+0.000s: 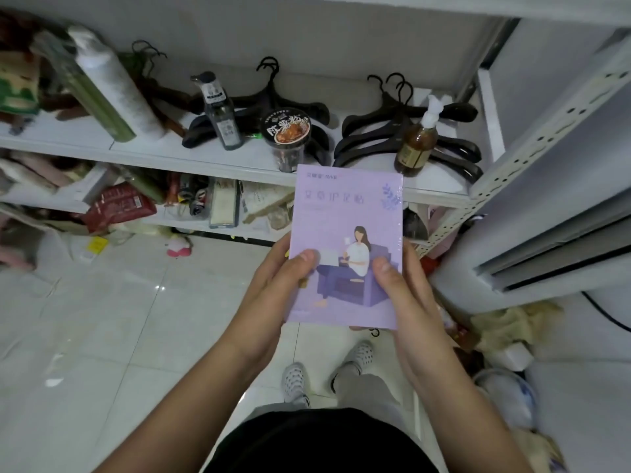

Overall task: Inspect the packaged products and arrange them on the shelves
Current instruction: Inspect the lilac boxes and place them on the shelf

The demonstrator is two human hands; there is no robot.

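Observation:
A flat lilac box point(345, 220) wrapped in clear film, printed with a seated figure on a purple sofa, is held upright in front of the white shelf point(191, 157). My left hand point(273, 295) grips its lower left edge, thumb on the front. My right hand point(406, 298) grips the lower right edge the same way. The box's back side is hidden.
On the shelf stand a green and a white cylinder point(109, 87), a dark spray bottle point(222, 114), a noodle cup point(286, 138), an amber pump bottle point(418, 138) and black hangers point(403, 110). A lower shelf point(205, 220) holds mixed packets. Clutter lies on the tiled floor at right point(505, 336).

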